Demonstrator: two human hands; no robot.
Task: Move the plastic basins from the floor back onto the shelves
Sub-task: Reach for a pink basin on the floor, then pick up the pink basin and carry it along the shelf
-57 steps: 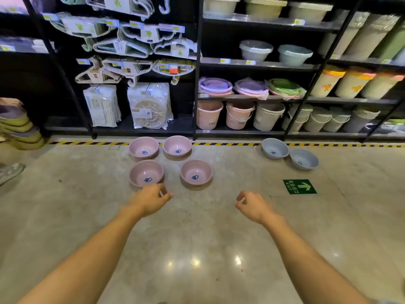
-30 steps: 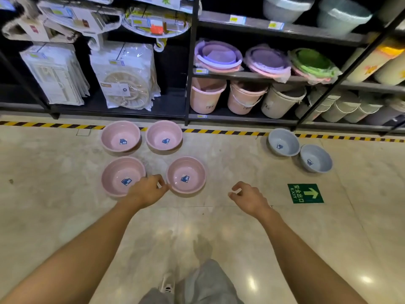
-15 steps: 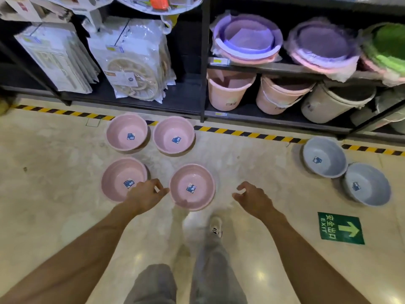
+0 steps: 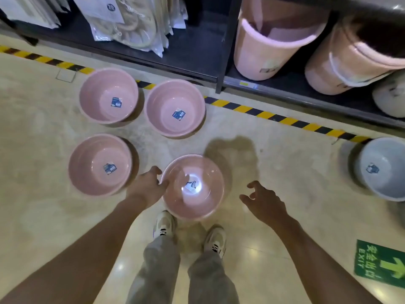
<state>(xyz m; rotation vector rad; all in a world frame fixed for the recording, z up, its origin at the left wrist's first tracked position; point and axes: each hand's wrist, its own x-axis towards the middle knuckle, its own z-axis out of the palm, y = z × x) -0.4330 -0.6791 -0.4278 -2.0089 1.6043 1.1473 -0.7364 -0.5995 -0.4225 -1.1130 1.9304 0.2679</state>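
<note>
Left hand (image 4: 147,188): down at the near pink basin (image 4: 193,187), fingers at its left rim. The grip looks closed on that rim, though blur softens the contact.
Right hand (image 4: 264,200): grip released, fingers spread, hanging beside the same basin's right side and touching nothing.
Near pink basin: just ahead of the shoes (image 4: 164,224), blurred; I cannot tell whether it sits on the floor or is just off it.
Other basins: three more pink ones on the floor, the left one (image 4: 99,165) and the two at the back (image 4: 109,95) (image 4: 175,108), with a grey basin (image 4: 382,168) well apart at the right edge. None are on the shelves.
Stage, my read: the very first pickup, everything left to shelve.
Risk one: a one-sided hold on a thin rim could let the basin tip and slip free; the right hand closing on the far rim would steady it.
Risk two: the feet stand right beside the basin, so a step forward could kick it into its neighbours.
Risk three: the dark shelf post (image 4: 225,47) stands between the bays, easy to clip with a rim on the way up.
Floor (image 4: 274,163): polished pale stone, glossy with lamp glare, likely slick under plastic.
Room: a shop aisle, hazard-striped tape (image 4: 285,120) along the shelf base, pink buckets (image 4: 271,38) on the bottom shelf, bagged goods (image 4: 131,23) to the left, a green exit sticker (image 4: 380,263) at lower right.
</note>
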